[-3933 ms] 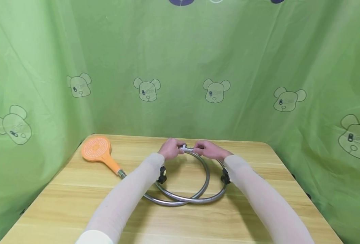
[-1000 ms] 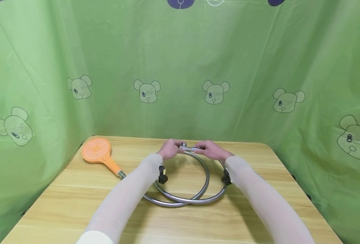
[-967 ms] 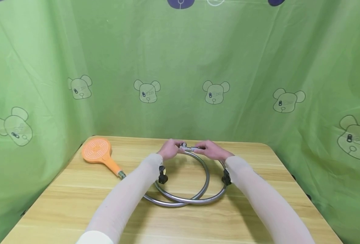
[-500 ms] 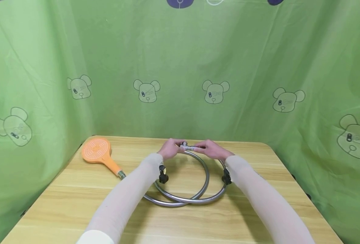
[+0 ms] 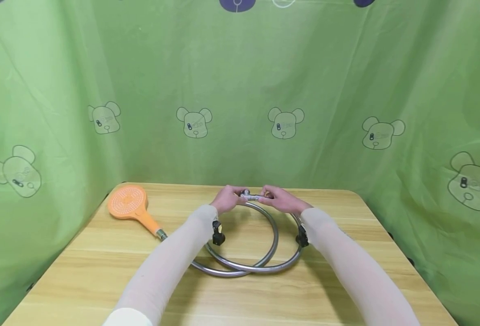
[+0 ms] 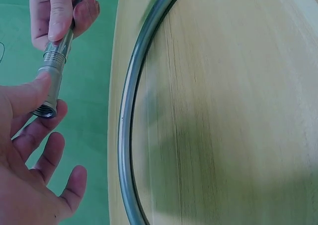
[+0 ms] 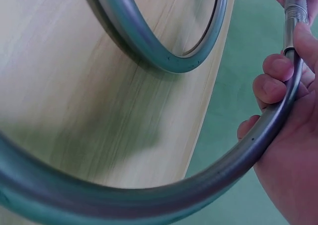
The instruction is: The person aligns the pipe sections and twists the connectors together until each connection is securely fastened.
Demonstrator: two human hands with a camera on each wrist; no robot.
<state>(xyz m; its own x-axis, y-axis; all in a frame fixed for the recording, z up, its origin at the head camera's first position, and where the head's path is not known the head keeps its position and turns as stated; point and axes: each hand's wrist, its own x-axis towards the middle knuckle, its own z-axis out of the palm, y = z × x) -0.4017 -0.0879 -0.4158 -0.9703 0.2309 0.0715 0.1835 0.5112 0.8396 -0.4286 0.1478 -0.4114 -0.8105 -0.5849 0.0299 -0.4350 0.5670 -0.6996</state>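
Left hand (image 6: 25,150) pinches the hose nut (image 6: 49,88) between thumb and finger; right hand (image 7: 290,135) clamps the hose (image 7: 238,160) just behind it

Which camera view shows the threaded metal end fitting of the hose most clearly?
The left wrist view: the end fitting fills the near frame, its open threaded mouth visible, pinched by the left hand and right hand. The right wrist view shows only its ribbed collar at the top edge. The head view shows a tiny glint between the hands.
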